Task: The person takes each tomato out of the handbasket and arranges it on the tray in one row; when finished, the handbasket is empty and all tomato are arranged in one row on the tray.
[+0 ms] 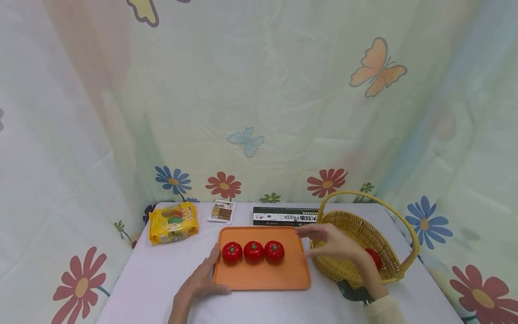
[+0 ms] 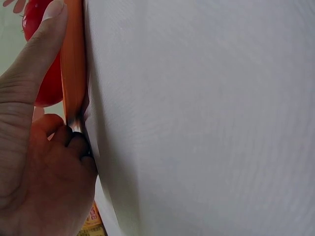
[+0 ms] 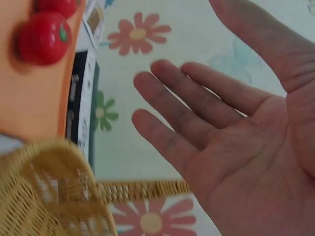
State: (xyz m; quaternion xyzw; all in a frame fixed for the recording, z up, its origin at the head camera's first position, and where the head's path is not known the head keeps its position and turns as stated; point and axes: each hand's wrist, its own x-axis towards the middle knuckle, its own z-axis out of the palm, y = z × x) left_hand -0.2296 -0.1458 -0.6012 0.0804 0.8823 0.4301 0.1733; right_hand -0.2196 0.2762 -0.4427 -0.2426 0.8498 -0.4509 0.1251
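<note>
An orange tray (image 1: 263, 275) lies on the table in the head view, bearing a row of three red tomatoes (image 1: 253, 252). My left hand (image 1: 202, 276) holds the tray's near left corner, fingers along the left side and thumb at the front rim. The left wrist view shows that thumb (image 2: 42, 46) on the tray edge (image 2: 74, 64), beside a tomato. My right hand (image 1: 336, 243) is at the tray's right side, over the basket's left part. Its fingers (image 3: 170, 105) are spread and hold nothing in the right wrist view.
A yellow wicker basket (image 1: 344, 220) with a tall handle stands at right, another tomato (image 1: 373, 258) in it. Behind the tray lie a pasta box (image 1: 283, 216) and a small packet (image 1: 222, 211). A yellow food package (image 1: 174, 222) sits back left.
</note>
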